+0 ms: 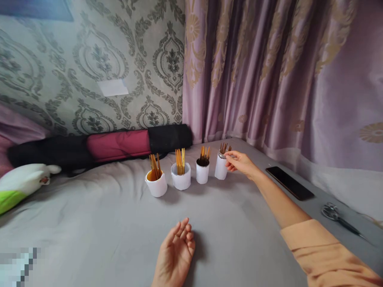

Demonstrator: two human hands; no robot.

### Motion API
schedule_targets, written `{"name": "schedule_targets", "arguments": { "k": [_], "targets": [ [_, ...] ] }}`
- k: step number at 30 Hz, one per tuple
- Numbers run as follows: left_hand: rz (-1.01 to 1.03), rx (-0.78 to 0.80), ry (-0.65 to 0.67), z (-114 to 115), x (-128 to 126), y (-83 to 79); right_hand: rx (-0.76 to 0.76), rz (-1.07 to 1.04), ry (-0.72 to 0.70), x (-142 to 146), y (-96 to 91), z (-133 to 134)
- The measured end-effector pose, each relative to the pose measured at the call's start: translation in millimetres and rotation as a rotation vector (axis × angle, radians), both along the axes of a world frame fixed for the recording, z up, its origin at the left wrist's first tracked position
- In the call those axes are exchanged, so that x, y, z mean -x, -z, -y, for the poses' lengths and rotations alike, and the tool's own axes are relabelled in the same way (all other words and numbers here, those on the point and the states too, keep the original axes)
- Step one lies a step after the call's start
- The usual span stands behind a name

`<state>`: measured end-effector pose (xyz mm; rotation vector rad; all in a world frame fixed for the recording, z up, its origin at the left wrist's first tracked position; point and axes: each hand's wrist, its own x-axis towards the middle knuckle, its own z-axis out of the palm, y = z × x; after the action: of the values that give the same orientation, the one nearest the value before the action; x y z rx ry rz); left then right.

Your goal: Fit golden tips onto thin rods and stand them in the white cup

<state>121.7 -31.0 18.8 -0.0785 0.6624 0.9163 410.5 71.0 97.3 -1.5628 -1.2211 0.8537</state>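
Four white-wrapped containers stand in a slanting row on the grey sheet, each holding thin sticks. The leftmost white cup (156,187) has an orange-yellow inside, and beside it is a wider white cup (181,181). Then come a narrower white cup (202,173) with a dark inside and, farthest right, a tall white jar (220,167) with brown sticks. My right hand (241,163) pinches this jar near its rim, its fingertips pressed together at the right side. Nearer to me, my left hand (178,249) rests palm up, fingers loosely curled and apart, with nothing in it.
Behind the row lies a long black and maroon bag (119,144) against the patterned wall. A phone (289,182) and scissors (338,217) lie at right, near the purple curtain (269,71). A white and green plush toy (25,185) sits at left.
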Motion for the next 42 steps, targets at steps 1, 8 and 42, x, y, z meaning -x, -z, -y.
{"name": "schedule_targets", "arguments": {
  "k": [1, 8, 42],
  "targets": [
    [-0.005, 0.002, 0.003, -1, 0, 0.7, 0.006, 0.002, -0.005, -2, -0.6, -1],
    [-0.034, 0.001, 0.035, -5, -3, 5.2, 0.01, 0.046, -0.035, -8, -2.3, -4],
    [0.006, -0.014, 0.082, -13, -5, 11.3, 0.001, -0.026, 0.168, -10, -14.8, -75]
  ]
}}
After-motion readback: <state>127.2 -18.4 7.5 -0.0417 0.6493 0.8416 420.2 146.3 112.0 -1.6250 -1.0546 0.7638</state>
